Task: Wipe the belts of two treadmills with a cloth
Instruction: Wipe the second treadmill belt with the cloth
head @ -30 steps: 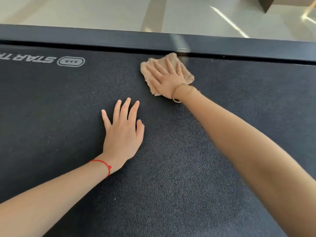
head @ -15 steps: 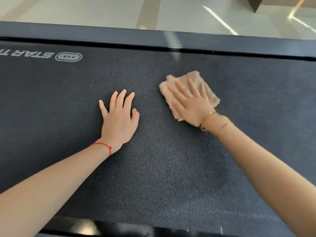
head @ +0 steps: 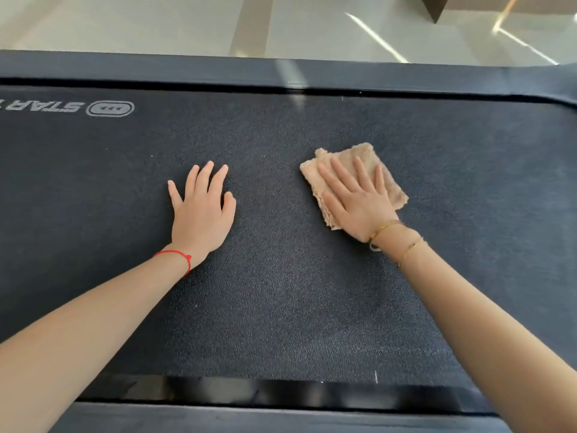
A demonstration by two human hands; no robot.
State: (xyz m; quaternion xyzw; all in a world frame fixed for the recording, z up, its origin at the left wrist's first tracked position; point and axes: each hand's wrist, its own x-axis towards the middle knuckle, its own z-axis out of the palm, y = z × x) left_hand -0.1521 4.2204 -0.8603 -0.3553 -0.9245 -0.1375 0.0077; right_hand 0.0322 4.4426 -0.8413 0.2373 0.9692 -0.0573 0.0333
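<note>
Your right hand (head: 359, 204) lies flat on the cloth (head: 388, 185), fingers straight and a little spread, pressing it down on the belt (head: 281, 292). You see the folded tan cloth right of the middle of the belt, with its far corner and right side showing past your fingers. Your left hand (head: 203, 214) rests flat on the bare belt just left of the middle, fingers straight and close together, thumb out to the side, holding nothing. Between your two hands is a strip of bare belt. Beyond the cloth, open belt reaches to the far side rail (head: 187, 70), and to the right of it a wide dark area runs to the picture's edge. Toward you, the belt goes on to the near side rail (head: 281, 417), between your forearms. A grey logo (head: 109, 108) is printed on the belt at far left, well apart from both hands. Behind the far rail lies a pale floor (head: 156, 23).
</note>
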